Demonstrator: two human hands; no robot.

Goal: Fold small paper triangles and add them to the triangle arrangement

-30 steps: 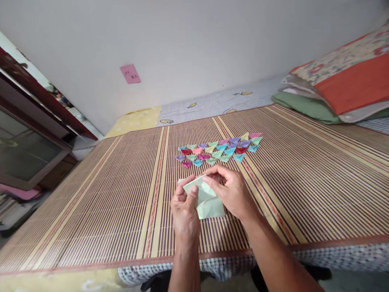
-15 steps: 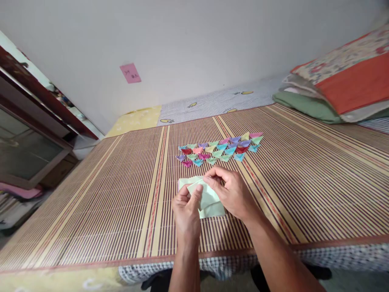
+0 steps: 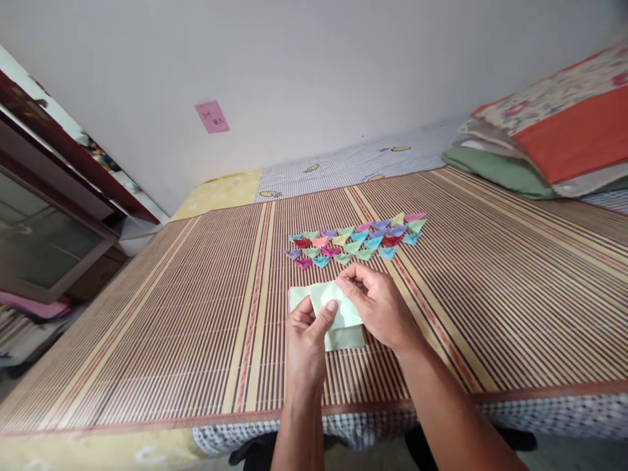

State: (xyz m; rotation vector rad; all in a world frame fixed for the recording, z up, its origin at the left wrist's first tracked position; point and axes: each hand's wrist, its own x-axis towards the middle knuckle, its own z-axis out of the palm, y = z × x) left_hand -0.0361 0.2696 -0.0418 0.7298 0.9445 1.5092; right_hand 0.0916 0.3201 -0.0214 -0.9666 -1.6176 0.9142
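Observation:
Between my two hands is a pale green sheet of paper (image 3: 346, 313), its face turned up toward me. My left hand (image 3: 308, 333) pinches its left side, thumb on top and fingers behind. At the upper right edge, the thumb and fingertips of my right hand (image 3: 375, 301) are closed on the same sheet. Under it lies more pale green paper (image 3: 346, 338) on the striped mat, partly hidden by the held sheet and my left hand. Just beyond my hands, several small folded paper shapes (image 3: 352, 248) in many colours stand in slanting rows.
A striped bamboo mat (image 3: 196, 327) covers the bed. Folded bedding with an orange and floral cover (image 3: 572, 147) is piled at the back right. A pink note (image 3: 212, 116) is stuck on the wall (image 3: 318, 72). A glass-fronted cabinet (image 3: 44, 242) stands at the left.
The held green sheet has shifted slightly right and now lies flatter, showing more of its face. Both hands have moved a little to the right with it.

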